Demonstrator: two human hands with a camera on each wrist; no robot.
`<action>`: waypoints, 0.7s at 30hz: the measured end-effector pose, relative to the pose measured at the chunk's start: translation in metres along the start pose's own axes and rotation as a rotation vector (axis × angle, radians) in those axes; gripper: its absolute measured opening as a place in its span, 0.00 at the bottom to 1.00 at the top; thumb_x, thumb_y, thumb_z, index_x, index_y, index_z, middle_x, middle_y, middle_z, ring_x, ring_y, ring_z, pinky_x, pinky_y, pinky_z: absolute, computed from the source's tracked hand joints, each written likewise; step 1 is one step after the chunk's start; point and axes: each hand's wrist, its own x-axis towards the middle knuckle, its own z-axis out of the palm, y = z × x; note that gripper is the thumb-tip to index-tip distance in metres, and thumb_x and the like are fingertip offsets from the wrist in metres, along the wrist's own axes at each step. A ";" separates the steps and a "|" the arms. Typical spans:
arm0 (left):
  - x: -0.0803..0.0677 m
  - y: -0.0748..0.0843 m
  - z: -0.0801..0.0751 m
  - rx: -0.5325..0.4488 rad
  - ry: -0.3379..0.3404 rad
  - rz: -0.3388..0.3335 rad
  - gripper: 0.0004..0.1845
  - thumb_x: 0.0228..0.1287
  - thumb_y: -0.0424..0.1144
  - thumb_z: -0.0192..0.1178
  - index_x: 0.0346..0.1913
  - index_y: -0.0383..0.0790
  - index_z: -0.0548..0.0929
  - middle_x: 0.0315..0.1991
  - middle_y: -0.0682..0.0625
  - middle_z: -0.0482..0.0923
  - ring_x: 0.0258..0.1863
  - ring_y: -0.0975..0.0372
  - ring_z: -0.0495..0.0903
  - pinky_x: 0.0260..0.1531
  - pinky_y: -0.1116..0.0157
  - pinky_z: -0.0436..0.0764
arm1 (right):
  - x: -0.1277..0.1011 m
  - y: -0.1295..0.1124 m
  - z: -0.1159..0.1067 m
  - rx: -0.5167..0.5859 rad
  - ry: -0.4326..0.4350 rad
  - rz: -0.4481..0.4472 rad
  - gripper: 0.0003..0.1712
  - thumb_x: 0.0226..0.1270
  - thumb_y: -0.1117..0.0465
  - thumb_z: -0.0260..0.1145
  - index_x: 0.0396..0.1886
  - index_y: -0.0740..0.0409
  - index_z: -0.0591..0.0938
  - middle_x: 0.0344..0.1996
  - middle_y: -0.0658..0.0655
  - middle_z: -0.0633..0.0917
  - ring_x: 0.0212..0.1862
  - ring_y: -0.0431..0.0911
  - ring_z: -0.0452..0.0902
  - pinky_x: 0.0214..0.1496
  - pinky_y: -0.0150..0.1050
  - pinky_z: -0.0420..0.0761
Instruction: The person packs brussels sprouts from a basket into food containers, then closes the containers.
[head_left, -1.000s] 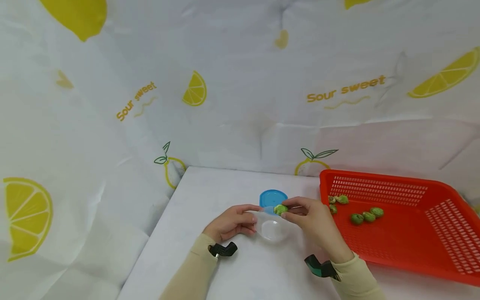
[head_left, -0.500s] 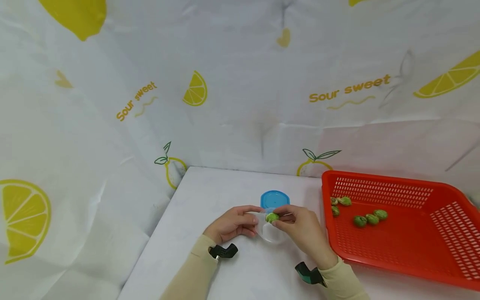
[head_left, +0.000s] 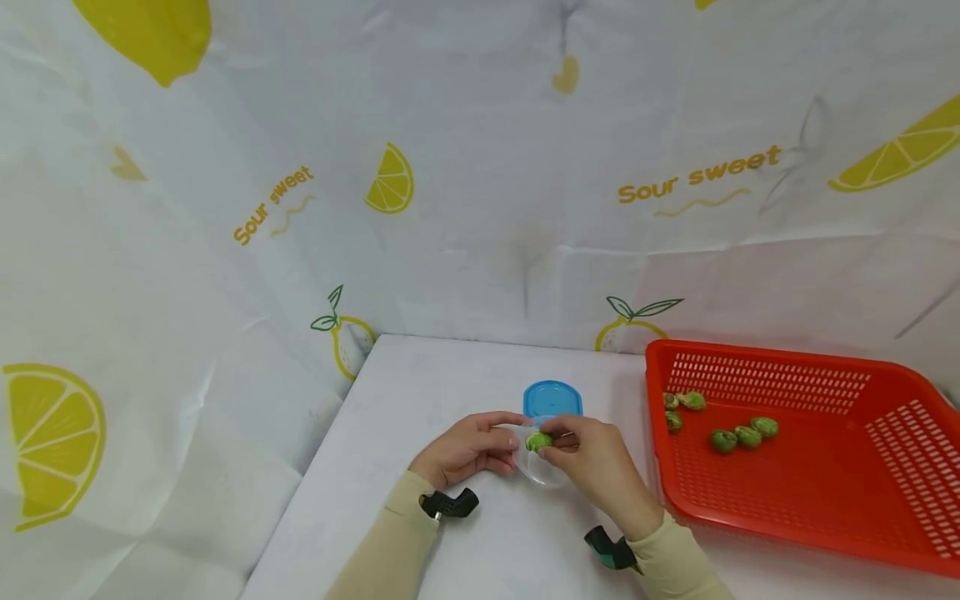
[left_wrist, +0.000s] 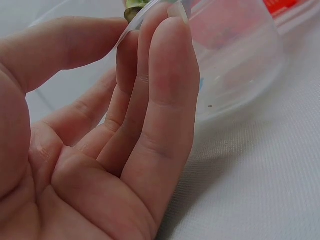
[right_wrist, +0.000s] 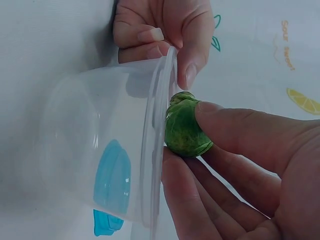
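Observation:
A clear plastic container (head_left: 546,477) stands on the white table, its round mouth facing up. At its left side my left hand (head_left: 468,450) pinches the rim, the wall passing between thumb and fingers in the left wrist view. My right hand (head_left: 598,467) holds a green Brussels sprout (right_wrist: 186,131) between thumb and fingers, just over the container's mouth. In the right wrist view the sprout's cut end points toward the left thumb. Behind the container lies a blue lid (head_left: 552,398), partly seen through the clear wall.
To the right is a red perforated basket (head_left: 825,492) with several Brussels sprouts (head_left: 747,437) near its left side and middle. Its left wall stands close to my right forearm. A white sheet with lemon prints (head_left: 390,179) hangs behind and to the left of the table.
My right hand has moved left and slightly toward me, carrying the Brussels sprout from the container's right far rim to over its mouth. The left hand has stayed on the rim.

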 end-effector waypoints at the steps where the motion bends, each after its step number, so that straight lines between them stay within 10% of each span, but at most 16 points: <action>1: 0.000 0.000 0.000 0.002 -0.001 0.003 0.26 0.77 0.35 0.64 0.74 0.40 0.78 0.38 0.52 0.88 0.34 0.64 0.88 0.41 0.67 0.91 | 0.000 0.000 0.000 -0.001 0.001 -0.002 0.15 0.63 0.64 0.83 0.49 0.54 0.92 0.42 0.52 0.94 0.44 0.46 0.91 0.51 0.47 0.93; 21: 0.001 -0.002 -0.001 -0.009 -0.004 0.010 0.25 0.78 0.34 0.63 0.74 0.39 0.77 0.36 0.52 0.86 0.33 0.65 0.88 0.40 0.67 0.91 | 0.010 -0.003 0.005 -0.128 -0.061 -0.002 0.15 0.65 0.63 0.81 0.50 0.61 0.92 0.44 0.57 0.94 0.41 0.46 0.90 0.48 0.48 0.94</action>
